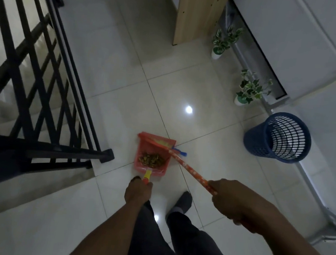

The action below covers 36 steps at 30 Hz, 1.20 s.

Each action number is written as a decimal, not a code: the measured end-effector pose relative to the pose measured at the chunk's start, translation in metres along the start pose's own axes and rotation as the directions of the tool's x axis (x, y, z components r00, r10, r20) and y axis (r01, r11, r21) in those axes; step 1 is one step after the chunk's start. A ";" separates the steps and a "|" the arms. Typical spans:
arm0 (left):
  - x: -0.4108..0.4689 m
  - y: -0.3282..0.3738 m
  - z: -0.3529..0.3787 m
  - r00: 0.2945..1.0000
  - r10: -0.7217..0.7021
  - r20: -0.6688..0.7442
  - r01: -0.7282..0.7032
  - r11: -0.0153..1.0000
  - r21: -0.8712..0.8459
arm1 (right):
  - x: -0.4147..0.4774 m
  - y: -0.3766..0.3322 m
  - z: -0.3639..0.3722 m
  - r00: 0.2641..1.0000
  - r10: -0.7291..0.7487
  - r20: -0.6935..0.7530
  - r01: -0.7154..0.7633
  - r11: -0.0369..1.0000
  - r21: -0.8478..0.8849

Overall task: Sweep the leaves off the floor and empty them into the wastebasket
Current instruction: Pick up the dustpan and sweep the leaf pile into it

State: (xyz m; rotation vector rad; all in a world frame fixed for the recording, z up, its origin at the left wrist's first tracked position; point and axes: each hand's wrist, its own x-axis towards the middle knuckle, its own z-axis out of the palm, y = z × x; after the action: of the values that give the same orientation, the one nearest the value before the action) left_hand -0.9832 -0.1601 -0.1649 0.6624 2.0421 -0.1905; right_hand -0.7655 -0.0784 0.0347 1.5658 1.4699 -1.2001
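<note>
A red dustpan [143, 146] rests on the white tiled floor in front of my feet, with a heap of brown leaves [152, 159] in it. My left hand [138, 191] grips its yellow handle. My right hand [236, 203] is closed around the red spotted broom handle [187, 168]. The broom head [159, 142] lies across the pan's far edge. The blue mesh wastebasket [254, 142] stands empty to the right, by the wall.
A black metal stair railing [49, 85] borders the stairwell on the left. Two potted plants [247, 90] stand along the right wall, beyond the wastebasket. A wooden panel [197, 14] rises ahead. A metal frame [323, 216] leans at the right.
</note>
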 end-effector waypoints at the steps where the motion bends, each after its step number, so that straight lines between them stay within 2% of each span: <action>1: -0.002 0.002 0.002 1.000 0.001 -0.010 -0.001 1.000 -0.016 | -0.005 0.008 -0.005 1.000 -0.003 0.000 0.003 0.999 0.054; 6: -0.021 0.029 0.005 0.996 0.024 -0.084 -0.026 0.999 -0.026 | -0.014 0.046 -0.034 0.999 -0.033 0.005 0.030 0.944 0.328; 9: -0.029 0.043 0.001 0.994 0.023 -0.108 -0.028 0.998 -0.050 | -0.011 0.063 -0.040 0.999 -0.026 -0.041 0.041 0.892 0.451; 12: -0.034 0.056 -0.006 0.991 0.043 -0.123 -0.051 0.996 -0.070 | -0.010 0.079 -0.039 0.995 -0.014 -0.097 0.064 0.839 0.541; 16: -0.045 0.072 -0.011 0.988 0.100 -0.120 -0.102 0.995 -0.008 | -0.014 0.103 -0.037 0.991 0.000 -0.133 0.087 0.756 0.648; 22: -0.069 0.090 0.006 0.962 0.236 -0.139 -0.218 0.966 0.136 | -0.027 0.144 -0.028 0.994 0.031 -0.109 0.060 0.669 0.741; 28: -0.079 0.098 0.020 0.944 0.322 -0.073 -0.301 0.931 0.206 | -0.039 0.166 -0.002 0.991 0.093 -0.100 0.022 0.615 0.788; 36: -0.076 0.098 0.018 0.922 0.385 0.038 -0.381 0.886 0.262 | -0.064 0.156 0.047 0.975 0.219 -0.040 -0.039 0.345 0.938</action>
State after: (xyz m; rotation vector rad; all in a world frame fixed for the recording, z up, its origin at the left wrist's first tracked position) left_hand -0.8874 -0.1134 -0.0991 1.2247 1.8695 -0.2281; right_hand -0.6166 -0.1670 0.0592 2.5104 0.5877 -2.0485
